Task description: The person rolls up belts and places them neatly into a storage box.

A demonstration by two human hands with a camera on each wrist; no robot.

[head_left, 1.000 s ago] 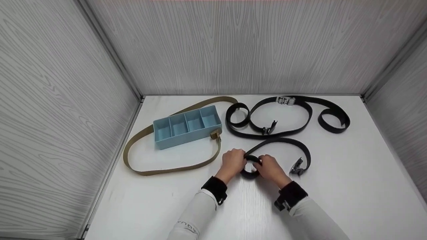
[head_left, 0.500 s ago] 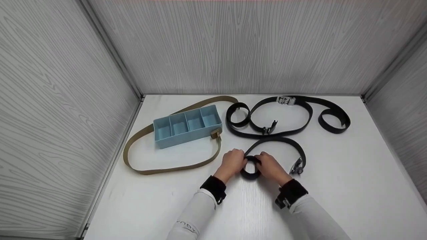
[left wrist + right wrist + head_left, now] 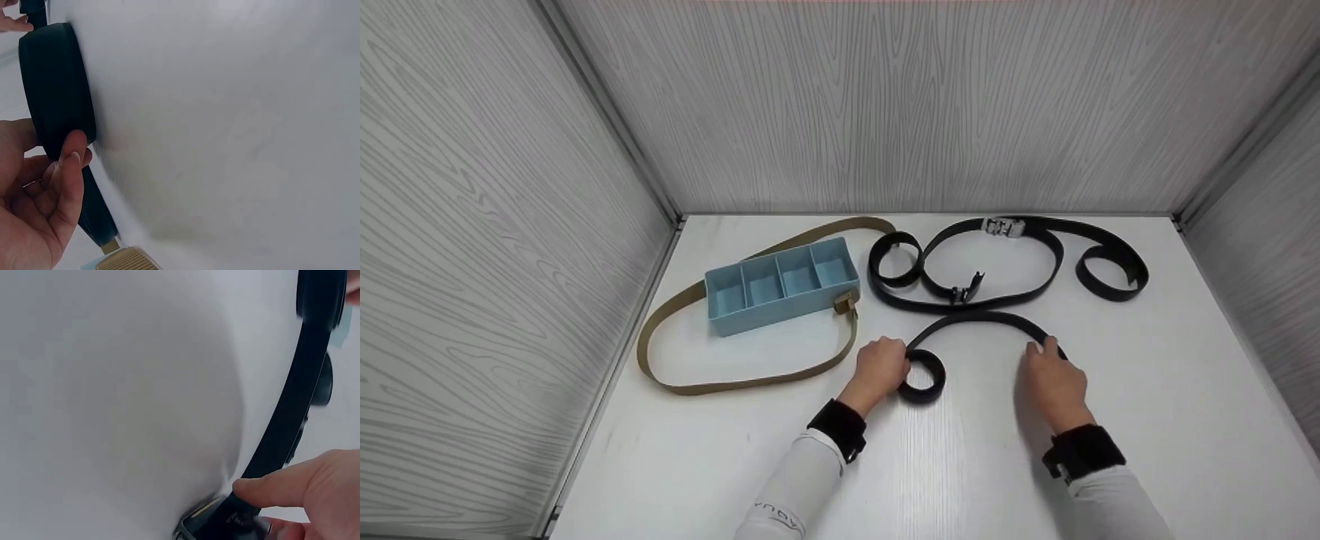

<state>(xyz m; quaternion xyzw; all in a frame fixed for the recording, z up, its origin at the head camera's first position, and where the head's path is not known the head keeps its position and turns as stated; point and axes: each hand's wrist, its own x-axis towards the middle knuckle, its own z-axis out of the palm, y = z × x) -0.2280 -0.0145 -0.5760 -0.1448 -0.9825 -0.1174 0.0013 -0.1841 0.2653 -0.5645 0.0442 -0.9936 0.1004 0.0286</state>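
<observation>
A black belt (image 3: 982, 316) stands on its edge on the white table, its tail rolled into a coil (image 3: 937, 382). My left hand (image 3: 880, 371) pinches the coil's left side between thumb and fingers; in the left wrist view the coil (image 3: 56, 84) rises from the fingertips. Farther right, my right hand (image 3: 1057, 382) grips the same belt near its buckle end. The right wrist view shows the thumb (image 3: 270, 489) against the strap (image 3: 292, 394), just above the dark buckle (image 3: 225, 523). In the head view the hand hides that buckle.
A blue four-slot box (image 3: 784, 289) stands at the left on the table (image 3: 675, 465). Around it curves a tan belt (image 3: 720, 388) with a tan buckle (image 3: 846, 301). Behind my hands lie other black belts (image 3: 915, 304) with coiled ends and a silver buckle (image 3: 1003, 226).
My right hand has left the coil and moved right to the belt's buckle end, taking hold there. The left hand stays at the coil. Earlier the belt's right end curled down more tightly.
</observation>
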